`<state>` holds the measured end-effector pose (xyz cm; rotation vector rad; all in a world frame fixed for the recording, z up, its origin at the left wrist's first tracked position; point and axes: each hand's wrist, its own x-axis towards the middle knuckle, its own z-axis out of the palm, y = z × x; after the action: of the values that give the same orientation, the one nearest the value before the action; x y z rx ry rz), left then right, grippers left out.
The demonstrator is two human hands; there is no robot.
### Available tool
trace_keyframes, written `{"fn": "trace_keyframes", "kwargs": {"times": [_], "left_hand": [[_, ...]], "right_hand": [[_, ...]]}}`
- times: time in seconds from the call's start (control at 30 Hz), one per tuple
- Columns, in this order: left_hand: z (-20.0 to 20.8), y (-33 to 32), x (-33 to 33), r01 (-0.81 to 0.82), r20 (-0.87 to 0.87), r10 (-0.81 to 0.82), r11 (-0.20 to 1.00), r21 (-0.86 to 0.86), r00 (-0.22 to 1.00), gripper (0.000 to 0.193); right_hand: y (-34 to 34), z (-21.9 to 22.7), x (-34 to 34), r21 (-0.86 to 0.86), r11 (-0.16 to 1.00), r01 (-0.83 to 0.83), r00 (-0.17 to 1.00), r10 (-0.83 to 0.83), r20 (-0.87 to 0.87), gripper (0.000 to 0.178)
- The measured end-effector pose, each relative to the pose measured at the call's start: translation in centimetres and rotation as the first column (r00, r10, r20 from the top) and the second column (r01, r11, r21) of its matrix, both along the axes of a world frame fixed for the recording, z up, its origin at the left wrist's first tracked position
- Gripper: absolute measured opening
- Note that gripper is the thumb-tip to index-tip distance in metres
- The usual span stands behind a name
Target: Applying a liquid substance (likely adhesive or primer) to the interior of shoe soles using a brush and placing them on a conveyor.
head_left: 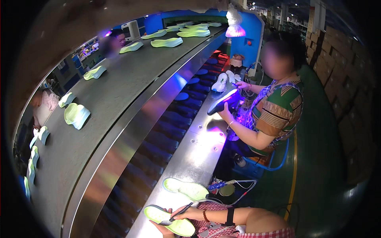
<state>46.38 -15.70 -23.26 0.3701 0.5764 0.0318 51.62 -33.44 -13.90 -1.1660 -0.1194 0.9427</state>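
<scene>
At the lower edge my left hand (162, 229) holds a pale green shoe sole (182, 227) from below and along its side, with its hollow inner face up. My right hand (189, 213) grips the dark handle of a brush (180, 212), its pale tip resting on the inside of that sole. A thin tube or cord runs near the handle; whether it joins the brush I cannot tell. Just beyond, a second pale green sole (186, 188) lies on the metal ledge (198, 158).
A grey conveyor belt (119, 95) carries several soles along the left. Beside it runs a lower track (147, 154) with dark pieces. Across the ledge a seated co-worker (274, 111) holds a dark shoe (223, 102) under purple light. A cabled tool (217, 185) and cartons (337, 59) are at right.
</scene>
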Motion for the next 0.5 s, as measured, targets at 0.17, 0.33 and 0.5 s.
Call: {"fn": "trace_keyframes", "kwargs": {"times": [0.17,0.33,0.5], "left_hand": [[0.4,0.1,-0.4,-0.007,0.005,0.007,0.999,-0.035,1.000,0.074],[1.2,-0.8,0.2,0.041,0.106,-0.036,0.998,-0.043,0.994,0.076],[2.6,-2.1,-0.2,-0.052,0.187,0.069,0.994,-0.094,0.980,0.077]], "right_hand": [[0.0,-0.2,-0.6,-0.007,1.000,0.019,1.000,-0.019,0.005,0.028],[-0.2,0.6,-0.6,-0.067,0.997,-0.034,0.999,0.035,0.016,0.028],[-1.0,2.4,-0.8,-0.015,1.000,-0.002,0.998,0.003,0.059,0.030]]}}
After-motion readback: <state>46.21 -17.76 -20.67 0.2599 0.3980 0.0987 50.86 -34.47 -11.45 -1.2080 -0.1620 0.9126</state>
